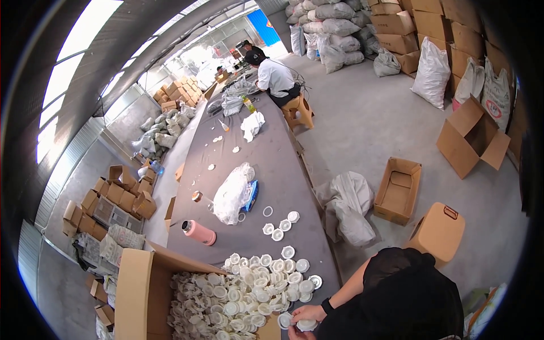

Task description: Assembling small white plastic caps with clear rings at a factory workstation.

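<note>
At the table's near right edge, my right hand (309, 313), with a dark band on its wrist, curls over a white plastic cap (306, 325). My left hand (300, 334), partly cut off by the lower edge, pinches the same cap from the near side. Another white cap (285, 321) lies beside my fingertips. To the left spreads a big heap of white plastic caps (232, 303), spilling from a cardboard box (136, 294) tipped toward the table. Several caps (277, 234) stand apart beyond the heap.
On the grey table (272, 164) are a pink bottle (199, 233), a white plastic bag (233, 195) and a blue packet (250, 194). A person in white (276, 78) sits farther along. To my right are a cardboard box (398, 191), a stool (439, 232) and a grey sack (348, 207).
</note>
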### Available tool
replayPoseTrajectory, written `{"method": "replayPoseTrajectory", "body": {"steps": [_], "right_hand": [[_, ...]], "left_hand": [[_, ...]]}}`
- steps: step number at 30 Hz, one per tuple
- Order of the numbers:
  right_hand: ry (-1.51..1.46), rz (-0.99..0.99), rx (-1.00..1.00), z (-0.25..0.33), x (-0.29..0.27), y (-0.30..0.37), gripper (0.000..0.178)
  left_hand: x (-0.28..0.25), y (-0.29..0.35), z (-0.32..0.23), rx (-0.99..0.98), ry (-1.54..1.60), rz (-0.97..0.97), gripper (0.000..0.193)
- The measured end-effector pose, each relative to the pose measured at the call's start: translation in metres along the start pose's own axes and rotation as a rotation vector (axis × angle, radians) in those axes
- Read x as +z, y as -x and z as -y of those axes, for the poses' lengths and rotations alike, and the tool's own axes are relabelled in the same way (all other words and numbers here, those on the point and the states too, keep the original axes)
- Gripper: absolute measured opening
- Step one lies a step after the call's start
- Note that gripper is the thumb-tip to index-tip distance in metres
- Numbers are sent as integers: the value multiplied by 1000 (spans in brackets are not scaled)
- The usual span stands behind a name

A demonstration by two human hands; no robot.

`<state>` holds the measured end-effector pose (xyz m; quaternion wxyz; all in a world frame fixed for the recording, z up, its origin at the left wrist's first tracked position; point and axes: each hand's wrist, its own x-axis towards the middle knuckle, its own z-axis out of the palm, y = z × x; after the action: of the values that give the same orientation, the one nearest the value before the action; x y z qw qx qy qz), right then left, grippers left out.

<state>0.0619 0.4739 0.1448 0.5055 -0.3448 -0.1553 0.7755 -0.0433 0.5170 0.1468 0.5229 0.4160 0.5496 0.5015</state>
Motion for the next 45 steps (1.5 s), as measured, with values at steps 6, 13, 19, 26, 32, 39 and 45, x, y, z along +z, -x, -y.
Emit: {"method": "replayPoseTrajectory", "body": {"steps": [6,13,19,26,32,39,45], "right_hand": [[-80,84,-8,4,4,3,14],[0,24,-31,2,2,-1,16],[-82,18,-18,1,5,3,16],[-65,143,52,11,13,12,18],[-123,341,115,16,7,13,29],[-64,464,178,22,12,18,31],[-98,475,122,17,11,15,28]], "left_hand": [[-3,7,0,-150,127,-13,21],[-9,17,-6,-312,278,-32,22],[-17,26,-9,-451,407,-47,23],[-25,45,-18,-613,564,-63,25],[-74,11,44,-557,997,594,28],[-81,11,53,-619,1249,857,39],[-75,26,47,-254,356,246,52]]}}
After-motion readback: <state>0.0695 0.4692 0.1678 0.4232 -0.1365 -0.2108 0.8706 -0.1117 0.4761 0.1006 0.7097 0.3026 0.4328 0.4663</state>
